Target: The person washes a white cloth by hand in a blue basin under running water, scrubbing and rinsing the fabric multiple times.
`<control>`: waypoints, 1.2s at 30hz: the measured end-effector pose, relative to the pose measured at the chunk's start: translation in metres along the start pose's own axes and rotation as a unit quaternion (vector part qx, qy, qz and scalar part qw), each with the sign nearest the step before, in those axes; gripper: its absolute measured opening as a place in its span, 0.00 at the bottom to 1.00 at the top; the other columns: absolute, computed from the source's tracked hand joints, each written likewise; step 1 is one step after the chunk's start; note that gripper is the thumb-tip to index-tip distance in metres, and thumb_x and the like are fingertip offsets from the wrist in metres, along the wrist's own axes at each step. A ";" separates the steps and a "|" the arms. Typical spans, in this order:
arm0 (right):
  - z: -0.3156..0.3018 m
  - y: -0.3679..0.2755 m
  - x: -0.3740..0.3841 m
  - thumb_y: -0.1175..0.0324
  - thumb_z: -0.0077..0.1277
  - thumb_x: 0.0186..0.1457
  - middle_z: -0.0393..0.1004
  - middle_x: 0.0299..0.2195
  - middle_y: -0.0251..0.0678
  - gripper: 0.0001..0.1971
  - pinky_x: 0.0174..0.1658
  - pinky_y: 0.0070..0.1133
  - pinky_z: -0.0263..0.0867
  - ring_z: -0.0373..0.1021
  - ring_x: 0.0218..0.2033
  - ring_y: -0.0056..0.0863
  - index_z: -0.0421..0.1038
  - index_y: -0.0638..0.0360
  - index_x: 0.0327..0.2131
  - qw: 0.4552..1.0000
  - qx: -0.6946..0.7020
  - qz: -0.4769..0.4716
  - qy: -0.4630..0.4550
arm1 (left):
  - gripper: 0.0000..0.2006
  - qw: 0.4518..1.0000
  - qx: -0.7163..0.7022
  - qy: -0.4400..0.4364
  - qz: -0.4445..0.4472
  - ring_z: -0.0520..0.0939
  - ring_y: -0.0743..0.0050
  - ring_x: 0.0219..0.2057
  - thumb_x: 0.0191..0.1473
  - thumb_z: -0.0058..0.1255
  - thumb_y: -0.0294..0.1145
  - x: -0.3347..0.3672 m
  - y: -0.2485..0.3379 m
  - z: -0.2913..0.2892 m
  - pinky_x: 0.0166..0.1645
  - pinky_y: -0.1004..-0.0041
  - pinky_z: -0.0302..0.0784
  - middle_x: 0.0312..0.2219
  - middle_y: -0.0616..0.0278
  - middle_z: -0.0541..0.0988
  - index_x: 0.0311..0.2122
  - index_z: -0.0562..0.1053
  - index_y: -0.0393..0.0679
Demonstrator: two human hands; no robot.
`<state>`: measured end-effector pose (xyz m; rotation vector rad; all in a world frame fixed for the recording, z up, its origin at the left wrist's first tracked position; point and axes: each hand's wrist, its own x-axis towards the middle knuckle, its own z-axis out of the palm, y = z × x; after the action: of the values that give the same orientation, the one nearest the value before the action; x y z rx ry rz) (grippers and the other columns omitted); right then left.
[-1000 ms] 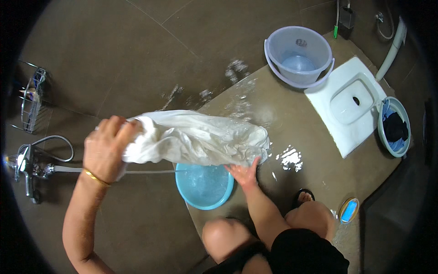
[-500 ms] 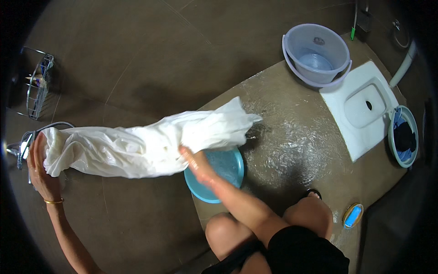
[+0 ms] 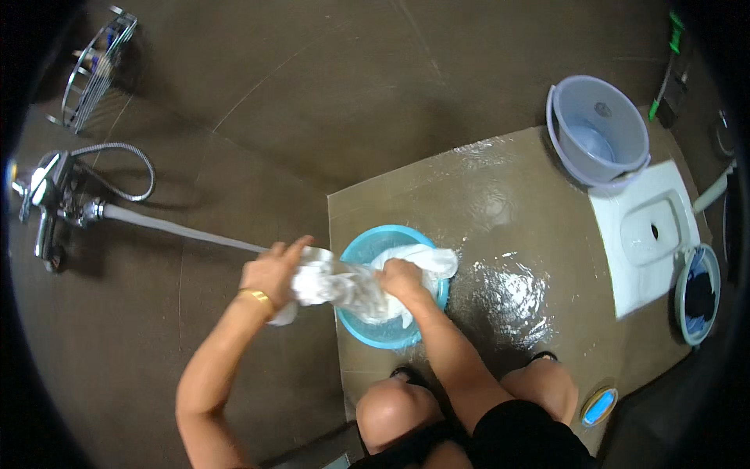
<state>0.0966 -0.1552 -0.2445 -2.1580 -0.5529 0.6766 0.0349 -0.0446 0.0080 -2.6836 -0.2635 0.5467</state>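
White cloth (image 3: 344, 285), wet and twisted into a rope, stretched between our two hands over the left rim of the blue basin (image 3: 355, 328); its far end lies bunched inside the basin, a white fold reaching the right rim. Left hand (image 3: 272, 272) closed around the left end of the cloth, a gold bangle (image 3: 256, 297) at the wrist; right hand (image 3: 402, 280) closed on the cloth above the basin, fingers curled down into the fabric. We crouch behind the basin, both knees at the lower edge of the view, a black sandal (image 3: 406, 375) just behind the basin. The basin stands at the left edge of a wet floor slab (image 3: 500, 234), which glistens with water to the basin's right. Further out on the right: a grey bucket (image 3: 598, 129) at the slab's far corner; a white squat pan (image 3: 648, 234) beside it; a small tub (image 3: 698, 293) with dark contents near the pan; a blue oval object (image 3: 600, 406) on the slab's near edge. On the left wall: a tap (image 3: 51, 199) with a coiled hose (image 3: 129, 168); a wire rack (image 3: 92, 66) above it.
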 end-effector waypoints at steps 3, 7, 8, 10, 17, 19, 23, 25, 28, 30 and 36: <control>-0.022 -0.024 0.002 0.41 0.43 0.50 0.74 0.36 0.45 0.30 0.40 0.31 0.66 0.71 0.38 0.39 0.70 0.64 0.37 0.994 0.102 -0.039 -0.002 | 0.43 0.988 -0.138 -0.050 -0.037 0.75 0.49 0.43 0.30 0.61 0.35 0.040 0.003 0.064 0.44 0.61 0.73 0.46 0.50 0.69 0.57 0.56 0.55; -0.042 -0.038 -0.009 0.38 0.47 0.47 0.60 0.50 0.50 0.46 0.47 0.29 0.62 0.62 0.50 0.38 0.46 0.68 0.57 0.913 0.361 -0.014 -0.190 | 0.45 0.662 -0.724 -0.179 -0.068 0.70 0.62 0.48 0.39 0.60 0.35 0.097 0.001 0.152 0.48 0.67 0.70 0.51 0.49 0.64 0.60 0.46 0.43; -0.032 -0.028 -0.005 0.40 0.49 0.47 0.59 0.50 0.50 0.47 0.49 0.28 0.60 0.61 0.51 0.38 0.43 0.67 0.58 0.915 0.374 -0.038 -0.147 | 0.44 0.587 -0.779 -0.214 -0.061 0.69 0.60 0.50 0.42 0.58 0.34 0.106 0.005 0.170 0.47 0.65 0.71 0.52 0.51 0.62 0.61 0.44 0.46; 0.002 0.018 0.012 0.44 0.54 0.46 0.56 0.52 0.51 0.49 0.52 0.27 0.58 0.57 0.53 0.38 0.38 0.67 0.59 0.914 0.395 -0.076 -0.049 | 0.43 0.410 -0.882 -0.232 0.002 0.66 0.61 0.52 0.45 0.54 0.31 0.099 0.027 0.160 0.48 0.62 0.70 0.54 0.56 0.60 0.62 0.41 0.53; 0.010 0.017 0.006 0.58 0.52 0.41 0.67 0.38 0.36 0.26 0.39 0.26 0.65 0.66 0.38 0.30 0.61 0.61 0.43 0.823 0.563 0.069 0.034 | 0.32 0.687 -0.726 0.012 -0.020 0.67 0.65 0.50 0.45 0.54 0.30 0.055 0.060 0.216 0.53 0.67 0.65 0.48 0.57 0.67 0.55 0.56 0.48; 0.010 0.029 0.015 0.55 0.47 0.41 0.69 0.27 0.30 0.17 0.28 0.23 0.65 0.67 0.28 0.26 0.69 0.56 0.33 0.788 0.596 0.152 0.033 | 0.26 0.554 -0.831 -0.004 -0.055 0.71 0.65 0.47 0.44 0.54 0.28 0.047 0.038 0.220 0.52 0.68 0.67 0.43 0.56 0.70 0.50 0.62 0.43; -0.019 0.027 0.012 0.47 0.47 0.47 0.73 0.31 0.30 0.23 0.29 0.18 0.66 0.70 0.30 0.20 0.68 0.55 0.39 0.665 0.734 0.091 -0.106 | 0.18 0.339 -0.940 -0.038 -0.032 0.76 0.61 0.41 0.48 0.47 0.28 0.009 -0.011 0.195 0.49 0.67 0.71 0.40 0.52 0.74 0.46 0.66 0.34; -0.025 0.019 0.011 0.40 0.44 0.49 0.73 0.37 0.32 0.30 0.35 0.18 0.69 0.71 0.36 0.22 0.67 0.57 0.45 0.654 0.738 0.108 -0.126 | 0.21 0.275 -0.959 -0.065 -0.001 0.75 0.60 0.44 0.52 0.46 0.35 -0.003 -0.016 0.192 0.51 0.64 0.69 0.44 0.52 0.73 0.50 0.64 0.36; -0.005 0.024 0.015 0.37 0.42 0.49 0.69 0.45 0.36 0.37 0.44 0.21 0.67 0.68 0.44 0.24 0.60 0.60 0.51 0.701 0.672 0.054 -0.232 | 0.26 0.192 -0.979 -0.070 -0.005 0.72 0.59 0.48 0.54 0.44 0.44 -0.018 -0.004 0.165 0.54 0.61 0.65 0.48 0.54 0.70 0.53 0.61 0.37; 0.039 0.014 0.026 0.39 0.43 0.51 0.67 0.48 0.38 0.38 0.50 0.23 0.61 0.64 0.49 0.29 0.59 0.65 0.53 0.849 0.493 0.031 -0.188 | 0.28 0.230 -0.972 -0.048 -0.002 0.69 0.58 0.51 0.54 0.43 0.46 -0.020 0.013 0.176 0.57 0.59 0.60 0.50 0.57 0.69 0.55 0.59 0.38; 0.048 0.023 0.017 0.60 0.54 0.38 0.71 0.42 0.45 0.27 0.39 0.28 0.66 0.70 0.41 0.35 0.67 0.64 0.44 0.998 -0.026 -0.019 0.052 | 0.22 0.269 -0.958 0.089 -0.034 0.73 0.60 0.47 0.50 0.48 0.30 -0.073 0.007 0.171 0.54 0.61 0.66 0.45 0.55 0.72 0.51 0.63 0.35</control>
<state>0.0833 -0.1325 -0.2937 -2.2117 -0.5608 0.5322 -0.1009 -0.0125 -0.1151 -4.4888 -2.2374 -1.2692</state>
